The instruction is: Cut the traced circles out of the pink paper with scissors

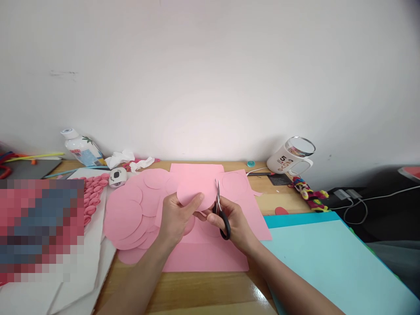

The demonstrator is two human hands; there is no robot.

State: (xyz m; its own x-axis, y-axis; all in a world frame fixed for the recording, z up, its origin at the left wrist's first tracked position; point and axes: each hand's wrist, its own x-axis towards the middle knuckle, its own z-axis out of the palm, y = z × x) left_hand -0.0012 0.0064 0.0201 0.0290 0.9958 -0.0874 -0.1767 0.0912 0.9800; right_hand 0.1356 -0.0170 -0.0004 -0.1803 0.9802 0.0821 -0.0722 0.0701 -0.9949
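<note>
My left hand pinches a piece of pink paper with a rounded lower edge, the thumb lying on top. In my right hand is a pair of scissors with black handles. Their blades point away from me and stand at the right edge of the pink piece. Whether the blades bite into the paper, I cannot tell. Beneath both hands lie pink sheets, one with drawn circles. Left of them is a heap of cut pink paper circles.
A white mug with a steel rim stands back right, near a small colourful figure. Light blue sheets cover the right front. At left are a bottle, crumpled tissues, a white device and white board.
</note>
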